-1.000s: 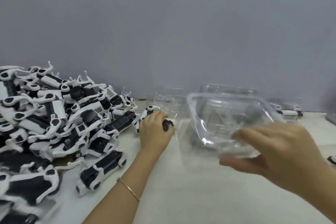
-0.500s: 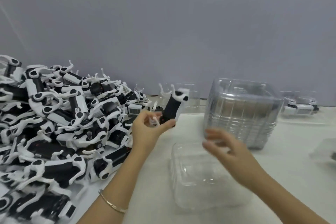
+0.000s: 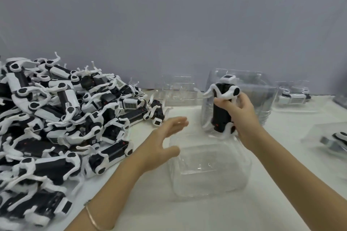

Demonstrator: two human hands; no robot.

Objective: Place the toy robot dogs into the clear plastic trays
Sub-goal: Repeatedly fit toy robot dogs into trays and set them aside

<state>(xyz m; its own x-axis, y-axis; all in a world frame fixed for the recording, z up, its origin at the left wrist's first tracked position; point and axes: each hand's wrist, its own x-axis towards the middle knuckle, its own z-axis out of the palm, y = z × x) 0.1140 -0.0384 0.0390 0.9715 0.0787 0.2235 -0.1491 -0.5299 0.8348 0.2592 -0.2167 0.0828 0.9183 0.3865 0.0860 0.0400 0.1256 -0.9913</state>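
Above the far edge of the clear tray (image 3: 212, 172), one toy robot dog (image 3: 221, 110) is held upright. We think its thin white legs may catch on the tray's rim, or the light tray may slide on the worktop (image 3: 225, 215) when the dog goes in. Our right hand (image 3: 244, 118) holds the dog, fingers and thumb curled round its black body. Our left hand (image 3: 161, 146) is open, fingers straight, at the tray's left rim, holding nothing; we cannot tell if it touches.

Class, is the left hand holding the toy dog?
No, the left hand is open and empty; the right hand grips the toy dog.
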